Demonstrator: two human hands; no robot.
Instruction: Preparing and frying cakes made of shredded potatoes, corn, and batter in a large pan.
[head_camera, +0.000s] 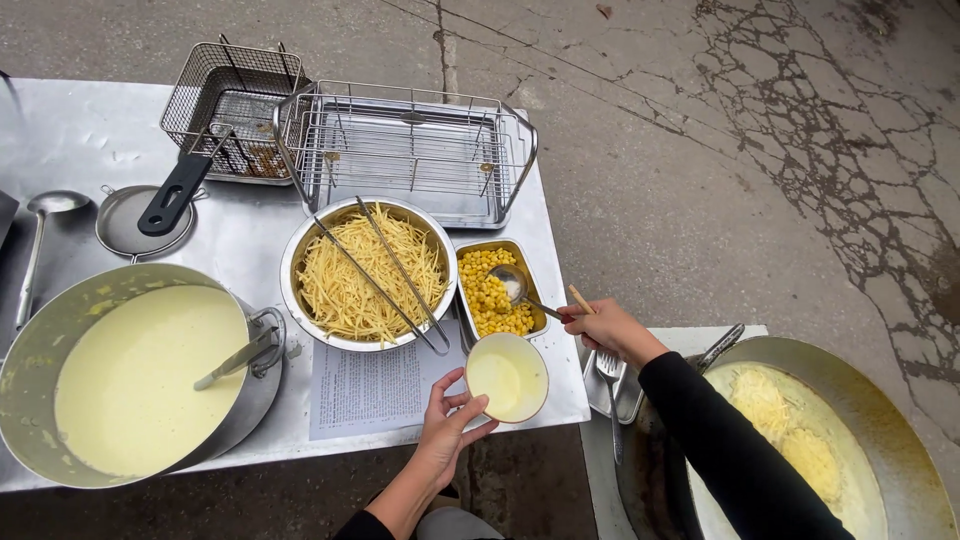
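My left hand (447, 425) grips a small round bowl (507, 377) of pale yellow batter by its near rim, over the front edge of the steel table (90, 130). My right hand (608, 328) holds the handle of a metal spoon (511, 284) whose scoop rests in a rectangular tray of corn kernels (490, 295); a chopstick tip (580, 299) pokes out of the same hand. To the left of the corn stands a steel bowl of shredded yellow strips (366, 272) with long tongs (395, 275) laid across it.
A large pot of batter (140, 375) with a ladle stands at front left. Behind are a fry basket (232, 105), a wire rack tray (410, 150), a skimmer (135, 220) and a ladle (45, 215). A wok of oil with frying fritters (800, 440) is at right, with a printed sheet (370, 390) on the table.
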